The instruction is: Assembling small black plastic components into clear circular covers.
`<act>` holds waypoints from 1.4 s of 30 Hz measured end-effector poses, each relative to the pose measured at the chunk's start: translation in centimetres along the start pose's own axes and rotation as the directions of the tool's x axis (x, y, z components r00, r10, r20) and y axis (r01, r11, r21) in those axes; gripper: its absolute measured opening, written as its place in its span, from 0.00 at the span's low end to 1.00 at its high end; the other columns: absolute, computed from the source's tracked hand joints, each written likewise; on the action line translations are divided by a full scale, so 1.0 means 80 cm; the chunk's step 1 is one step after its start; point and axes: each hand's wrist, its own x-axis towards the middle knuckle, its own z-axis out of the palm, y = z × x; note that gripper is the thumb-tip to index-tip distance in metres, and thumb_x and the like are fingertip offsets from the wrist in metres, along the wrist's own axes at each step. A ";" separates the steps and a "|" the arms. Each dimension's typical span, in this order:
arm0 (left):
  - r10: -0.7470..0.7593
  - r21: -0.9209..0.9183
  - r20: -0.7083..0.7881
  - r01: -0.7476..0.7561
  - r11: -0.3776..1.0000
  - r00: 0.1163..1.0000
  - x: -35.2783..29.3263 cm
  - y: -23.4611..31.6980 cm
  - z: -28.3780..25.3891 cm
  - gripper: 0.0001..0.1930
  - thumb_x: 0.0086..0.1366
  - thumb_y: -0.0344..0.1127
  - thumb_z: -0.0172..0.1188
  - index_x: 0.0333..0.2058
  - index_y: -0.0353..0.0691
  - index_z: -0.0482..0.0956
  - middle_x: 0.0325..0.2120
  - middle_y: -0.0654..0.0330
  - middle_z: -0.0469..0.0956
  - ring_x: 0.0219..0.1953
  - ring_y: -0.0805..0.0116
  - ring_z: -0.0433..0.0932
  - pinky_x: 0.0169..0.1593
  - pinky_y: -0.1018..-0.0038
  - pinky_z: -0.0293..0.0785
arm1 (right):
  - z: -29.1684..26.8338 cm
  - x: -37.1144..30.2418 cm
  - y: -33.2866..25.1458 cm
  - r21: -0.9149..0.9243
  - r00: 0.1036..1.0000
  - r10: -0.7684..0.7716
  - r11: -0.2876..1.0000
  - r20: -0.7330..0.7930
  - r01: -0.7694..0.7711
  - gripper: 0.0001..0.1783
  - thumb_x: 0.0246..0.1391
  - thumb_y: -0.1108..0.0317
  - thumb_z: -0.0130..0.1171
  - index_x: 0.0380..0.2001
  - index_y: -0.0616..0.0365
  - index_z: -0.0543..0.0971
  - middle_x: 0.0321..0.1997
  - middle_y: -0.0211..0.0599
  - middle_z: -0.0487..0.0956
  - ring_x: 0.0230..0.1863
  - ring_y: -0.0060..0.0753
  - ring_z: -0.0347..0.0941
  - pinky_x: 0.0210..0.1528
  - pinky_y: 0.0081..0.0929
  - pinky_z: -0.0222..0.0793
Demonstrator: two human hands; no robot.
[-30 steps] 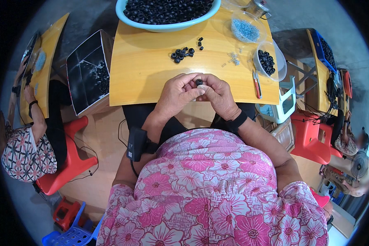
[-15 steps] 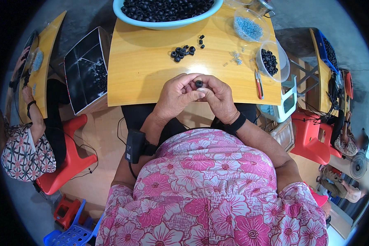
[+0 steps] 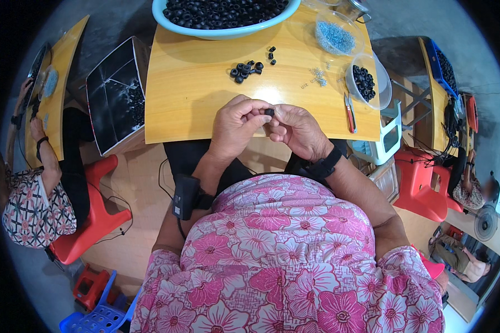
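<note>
Over the near edge of the yellow table [image 3: 189, 119], my left hand [image 3: 234, 125] and my right hand [image 3: 301, 130] meet at their fingertips. Between them they pinch one small black cylindrical part [image 3: 269, 112]. Both hands are closed on it. Farther up the table lies a loose cluster of round black parts [image 3: 243, 72], with a short row of smaller black pieces [image 3: 271, 55] beside it. Several tiny metal springs [image 3: 319, 76] are scattered to the right, near a tub of black parts [image 3: 363, 83].
A blue basin [image 3: 228, 33] heaped with black parts stands at the far edge. A clear tub of springs [image 3: 336, 38] is at the far right, and red-handled tweezers [image 3: 350, 114] lie near the right edge. A box [image 3: 114, 100] stands left; co-workers sit on both sides.
My right hand has turned and shifted slightly right, its fingers unfolding from against the left. The black part has tipped so its side now shows instead of its holed end.
</note>
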 end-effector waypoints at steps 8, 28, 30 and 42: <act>0.049 0.093 -0.053 -0.044 0.995 0.997 -0.001 0.001 0.003 0.09 0.56 0.21 0.63 0.37 0.32 0.80 0.28 0.63 0.72 0.31 0.77 0.71 0.36 0.81 0.70 | 0.007 0.000 -0.008 0.071 0.996 0.080 0.994 -0.025 -0.078 0.12 0.63 0.62 0.52 0.38 0.60 0.75 0.28 0.28 0.74 0.30 0.23 0.70 0.31 0.21 0.68; 0.033 0.100 0.014 -0.035 0.994 0.999 0.003 0.005 -0.005 0.14 0.59 0.27 0.63 0.44 0.33 0.79 0.30 0.64 0.74 0.32 0.78 0.72 0.38 0.81 0.71 | 0.014 0.002 -0.001 -0.129 0.996 -0.058 0.990 -0.070 0.049 0.11 0.63 0.64 0.52 0.38 0.62 0.75 0.31 0.28 0.75 0.29 0.20 0.70 0.34 0.20 0.70; -0.029 0.073 0.094 0.022 0.997 0.995 0.005 0.009 -0.008 0.18 0.60 0.29 0.63 0.49 0.32 0.76 0.33 0.64 0.74 0.33 0.78 0.72 0.40 0.82 0.71 | 0.019 0.001 0.002 -0.210 0.991 -0.103 0.974 -0.084 0.084 0.10 0.63 0.66 0.51 0.40 0.62 0.75 0.33 0.28 0.75 0.30 0.19 0.70 0.35 0.20 0.70; -0.108 -0.018 0.147 0.112 0.994 0.983 0.000 0.017 -0.004 0.19 0.61 0.32 0.63 0.49 0.30 0.75 0.35 0.65 0.74 0.35 0.79 0.71 0.40 0.82 0.71 | 0.019 -0.003 0.020 -0.545 0.944 -0.324 0.803 -0.058 0.242 0.12 0.63 0.70 0.49 0.48 0.62 0.72 0.41 0.32 0.75 0.37 0.18 0.71 0.37 0.18 0.72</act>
